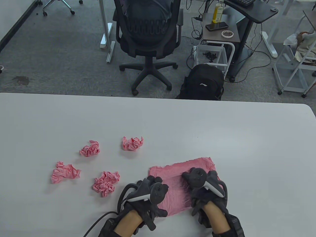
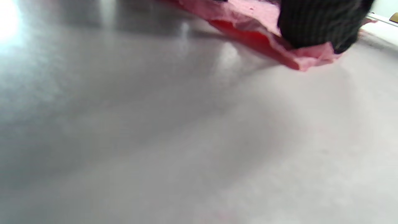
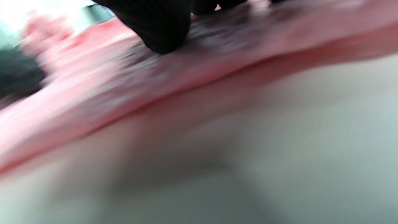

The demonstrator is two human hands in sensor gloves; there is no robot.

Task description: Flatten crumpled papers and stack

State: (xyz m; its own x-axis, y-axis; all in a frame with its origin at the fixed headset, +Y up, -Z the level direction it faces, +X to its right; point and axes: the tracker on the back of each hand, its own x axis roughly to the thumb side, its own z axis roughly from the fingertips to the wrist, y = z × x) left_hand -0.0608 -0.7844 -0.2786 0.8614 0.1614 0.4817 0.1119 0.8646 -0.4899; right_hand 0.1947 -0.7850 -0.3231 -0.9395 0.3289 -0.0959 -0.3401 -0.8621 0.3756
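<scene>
A pink paper sheet (image 1: pixel 176 176) lies spread out and wrinkled on the white table (image 1: pixel 246 138) near the front edge. My left hand (image 1: pixel 150 190) rests on its left part and my right hand (image 1: pixel 206 182) rests on its right part, palms down. The left wrist view shows a gloved finger (image 2: pixel 320 25) pressing the sheet's edge (image 2: pixel 273 46). The right wrist view, blurred, shows a gloved fingertip (image 3: pixel 161 31) on the sheet (image 3: pixel 124 81). Several crumpled pink paper balls lie to the left: (image 1: pixel 132 143), (image 1: pixel 90 148), (image 1: pixel 64 172), (image 1: pixel 106 182).
Beyond the table's far edge stand an office chair (image 1: pixel 149 32), a black backpack (image 1: pixel 202 82) and a side table with a bottle (image 1: pixel 218 12). A cable (image 1: pixel 98 221) runs from my left wrist across the table front.
</scene>
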